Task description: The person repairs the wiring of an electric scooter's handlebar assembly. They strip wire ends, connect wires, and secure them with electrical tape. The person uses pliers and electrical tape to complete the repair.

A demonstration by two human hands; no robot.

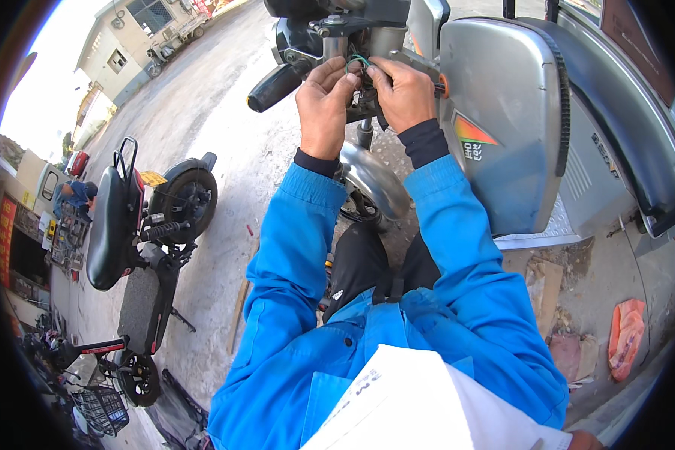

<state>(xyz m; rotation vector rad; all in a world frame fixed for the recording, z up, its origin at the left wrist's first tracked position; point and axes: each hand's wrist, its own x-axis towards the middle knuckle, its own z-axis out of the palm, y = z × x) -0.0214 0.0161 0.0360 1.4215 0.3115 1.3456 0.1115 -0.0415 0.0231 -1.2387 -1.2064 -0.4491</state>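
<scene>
Thin wires, one green, show in the opened front steering housing of a silver electric vehicle. My left hand is at the left of the wires, fingers curled and pinched on them. My right hand pinches the green wire between thumb and forefinger from the other side. A black handlebar grip sticks out to the left of my left hand. Below my hands are the chrome front fender and wheel; what lies deeper in the housing is too small to make out.
A black scooter stands to my left, with another bike and basket behind it. A person in blue bends over equipment further left. An orange-pink sack and flattened cardboard lie at my right beside the vehicle.
</scene>
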